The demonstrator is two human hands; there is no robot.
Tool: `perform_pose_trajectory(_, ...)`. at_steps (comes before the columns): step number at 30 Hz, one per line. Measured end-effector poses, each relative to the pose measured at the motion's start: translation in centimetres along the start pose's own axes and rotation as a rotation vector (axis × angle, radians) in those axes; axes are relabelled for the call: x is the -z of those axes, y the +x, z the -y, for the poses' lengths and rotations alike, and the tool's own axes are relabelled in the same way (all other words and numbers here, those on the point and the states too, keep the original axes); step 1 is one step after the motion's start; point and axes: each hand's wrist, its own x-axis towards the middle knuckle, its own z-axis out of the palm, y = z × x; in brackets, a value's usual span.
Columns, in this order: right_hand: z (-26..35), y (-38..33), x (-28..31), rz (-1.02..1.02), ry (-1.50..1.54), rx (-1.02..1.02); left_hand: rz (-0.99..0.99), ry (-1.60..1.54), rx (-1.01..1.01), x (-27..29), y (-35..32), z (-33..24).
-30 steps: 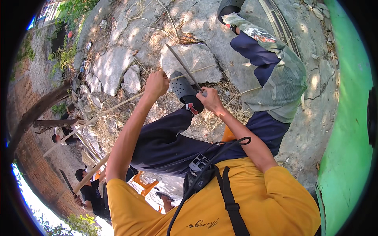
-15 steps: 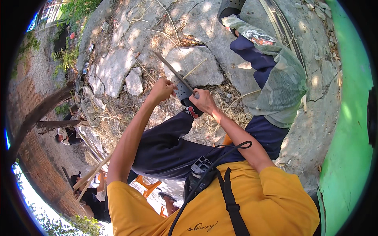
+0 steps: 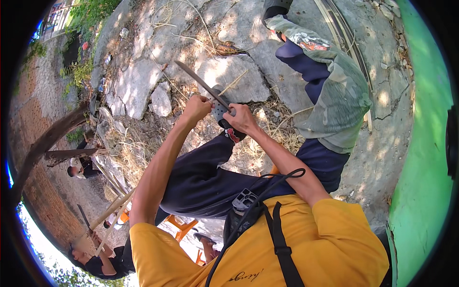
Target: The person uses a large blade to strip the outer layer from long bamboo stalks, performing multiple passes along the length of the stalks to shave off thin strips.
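Observation:
My right hand (image 3: 243,118) is closed around the handle of a long dark-bladed knife (image 3: 197,79). The blade slants up and left, past my left fingers. My left hand (image 3: 198,108) is closed in a pinch beside the blade. A thin pale strip (image 3: 235,82) runs from those fingertips, under the blade, out to the upper right. Below the hands is my grey clog (image 3: 217,111), with a dark trouser leg above it. The strip's end inside the left fingers is hidden.
A cracked stone slab (image 3: 234,79) and loose fibres lie around my foot. A grey-green cloth (image 3: 334,100) covers my other leg. Long strips (image 3: 344,38) lie beyond it, near a green wall (image 3: 425,143). At left are a branch (image 3: 52,134), orange stools (image 3: 180,227) and other people.
Both hands and the knife have shifted slightly, the right hand a little left. The pale strip has moved slightly left too. At lower left a person's long blade and arms have changed position.

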Motion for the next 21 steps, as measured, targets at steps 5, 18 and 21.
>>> perform_pose_trajectory(5,-2.0,1.0,1.3,-0.161,0.017,-0.019,0.001,-0.011,-0.030,-0.1,-0.1,-1.1)
perform_pose_trajectory(18,0.3,-0.1,1.0,0.025,0.016,-0.027,-0.077,0.063,-0.086,0.4,-0.3,-1.6)
perform_pose_trajectory(21,-2.0,0.8,2.2,-0.100,0.053,0.081,-0.115,0.124,-0.130,-0.7,0.4,-2.8)
